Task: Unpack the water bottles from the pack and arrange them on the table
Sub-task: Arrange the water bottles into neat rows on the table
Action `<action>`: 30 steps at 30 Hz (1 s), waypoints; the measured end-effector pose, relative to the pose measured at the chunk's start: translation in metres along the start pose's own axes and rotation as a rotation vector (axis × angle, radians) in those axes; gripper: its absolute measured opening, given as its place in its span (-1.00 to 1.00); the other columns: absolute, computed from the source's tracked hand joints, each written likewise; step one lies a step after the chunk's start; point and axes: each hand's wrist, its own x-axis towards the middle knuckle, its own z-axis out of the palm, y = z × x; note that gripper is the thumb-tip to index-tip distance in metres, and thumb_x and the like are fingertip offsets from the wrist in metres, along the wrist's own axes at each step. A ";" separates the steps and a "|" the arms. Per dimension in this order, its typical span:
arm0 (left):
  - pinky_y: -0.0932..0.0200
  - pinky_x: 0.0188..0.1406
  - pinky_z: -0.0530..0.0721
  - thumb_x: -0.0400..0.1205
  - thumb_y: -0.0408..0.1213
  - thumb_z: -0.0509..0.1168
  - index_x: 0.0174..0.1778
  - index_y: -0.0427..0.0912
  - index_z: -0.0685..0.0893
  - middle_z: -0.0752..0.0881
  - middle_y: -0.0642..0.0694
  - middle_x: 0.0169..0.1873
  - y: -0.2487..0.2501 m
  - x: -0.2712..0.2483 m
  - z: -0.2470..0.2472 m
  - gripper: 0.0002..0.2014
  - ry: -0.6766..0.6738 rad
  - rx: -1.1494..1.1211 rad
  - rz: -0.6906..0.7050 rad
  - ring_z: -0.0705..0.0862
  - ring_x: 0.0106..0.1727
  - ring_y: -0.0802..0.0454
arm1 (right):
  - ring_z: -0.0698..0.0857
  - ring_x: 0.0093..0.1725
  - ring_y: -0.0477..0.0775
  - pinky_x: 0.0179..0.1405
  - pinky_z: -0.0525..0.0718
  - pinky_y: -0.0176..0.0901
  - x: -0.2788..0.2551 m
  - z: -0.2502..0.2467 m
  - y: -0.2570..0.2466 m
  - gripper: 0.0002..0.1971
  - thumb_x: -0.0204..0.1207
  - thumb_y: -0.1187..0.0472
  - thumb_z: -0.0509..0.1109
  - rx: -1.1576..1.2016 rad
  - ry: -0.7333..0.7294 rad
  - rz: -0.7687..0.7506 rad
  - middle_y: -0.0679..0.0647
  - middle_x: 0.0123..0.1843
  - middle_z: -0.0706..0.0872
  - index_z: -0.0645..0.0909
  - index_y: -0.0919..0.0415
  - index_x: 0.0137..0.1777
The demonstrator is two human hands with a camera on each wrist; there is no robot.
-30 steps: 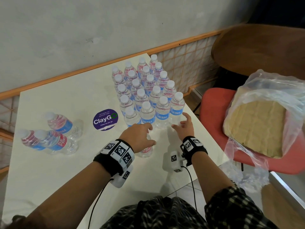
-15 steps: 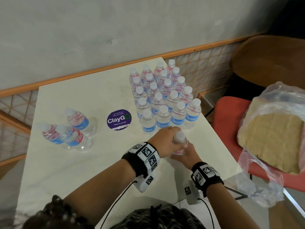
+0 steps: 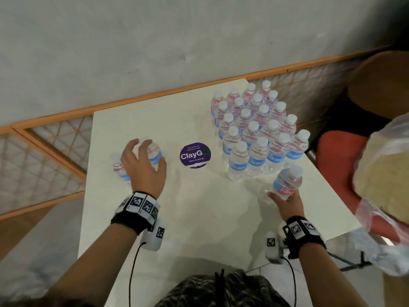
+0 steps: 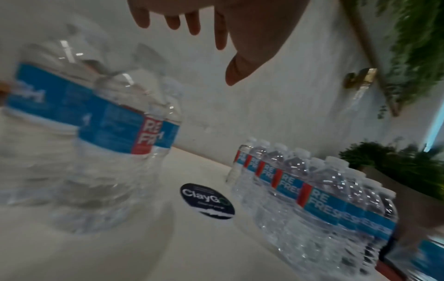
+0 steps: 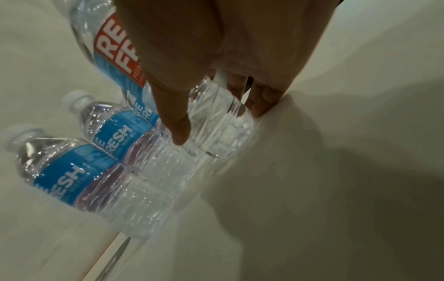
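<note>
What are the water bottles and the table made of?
The bottles look like thin clear plastic: see-through, ridged and shiny, with white caps and glossy blue and red labels. The table has a smooth, pale, matte top; probably laminate or painted board, but the pictures cannot settle that.

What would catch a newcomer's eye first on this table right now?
First, the block of upright water bottles packed in tight rows at the table's far right corner, beside a round purple ClayGo sticker. Next, the right hand gripping a single bottle just in front of that block. On the left, the left hand spreads over a few loose bottles.
</note>
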 end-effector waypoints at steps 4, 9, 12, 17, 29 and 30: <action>0.18 0.35 0.34 0.45 -0.44 0.43 0.43 -0.39 0.42 0.39 -0.40 0.36 -0.023 -0.001 0.000 -0.39 -0.047 -0.085 -0.092 0.41 0.39 -0.31 | 0.62 0.29 0.18 0.37 0.51 0.04 -0.012 0.002 -0.004 -0.32 0.29 0.20 0.63 0.051 0.072 0.040 0.17 0.31 0.65 0.46 0.18 0.42; -0.14 0.33 0.50 0.49 -0.39 0.40 0.47 -0.28 0.38 0.50 -0.34 0.34 -0.036 0.004 0.003 -0.39 -0.219 -0.054 -0.219 0.48 0.37 -0.30 | 0.64 0.26 0.20 0.32 0.53 0.01 -0.027 -0.005 -0.003 -0.35 0.31 0.23 0.61 0.106 0.148 0.085 0.18 0.28 0.67 0.47 0.17 0.39; -0.07 0.11 0.57 0.54 -0.25 0.39 0.25 -0.17 0.50 0.66 -0.23 0.08 -0.035 0.010 -0.007 -0.62 -0.342 0.002 -0.296 0.62 0.06 -0.23 | 0.63 0.26 0.20 0.25 0.50 -0.09 -0.033 -0.007 -0.003 -0.37 0.33 0.25 0.60 0.107 0.173 0.102 0.19 0.29 0.66 0.46 0.20 0.39; 0.05 -0.06 0.53 0.50 -0.09 0.45 0.06 -0.12 0.55 0.67 -0.14 -0.10 -0.021 0.010 -0.018 -0.67 -0.571 0.024 -0.156 0.61 -0.05 -0.17 | 0.63 0.26 0.22 0.18 0.48 -0.15 -0.040 -0.006 -0.003 -0.38 0.33 0.23 0.60 0.095 0.198 0.113 0.20 0.30 0.66 0.46 0.20 0.38; 0.00 0.13 0.64 0.40 -0.13 0.55 0.16 0.02 0.55 0.67 0.03 0.07 0.054 -0.037 0.042 -0.54 -0.906 -0.342 0.088 0.64 0.11 -0.01 | 0.66 0.21 0.18 0.31 0.57 0.10 -0.043 -0.005 0.000 -0.35 0.25 0.37 0.60 0.093 0.020 0.125 0.13 0.24 0.68 0.44 0.11 0.31; 0.01 0.17 0.64 0.39 -0.14 0.57 0.19 0.02 0.53 0.66 0.02 0.13 0.057 -0.041 0.047 -0.50 -0.933 -0.410 0.037 0.63 0.17 0.01 | 0.65 0.23 0.19 0.32 0.57 0.12 -0.044 -0.005 0.000 -0.34 0.25 0.38 0.60 0.102 0.013 0.131 0.14 0.25 0.67 0.43 0.13 0.33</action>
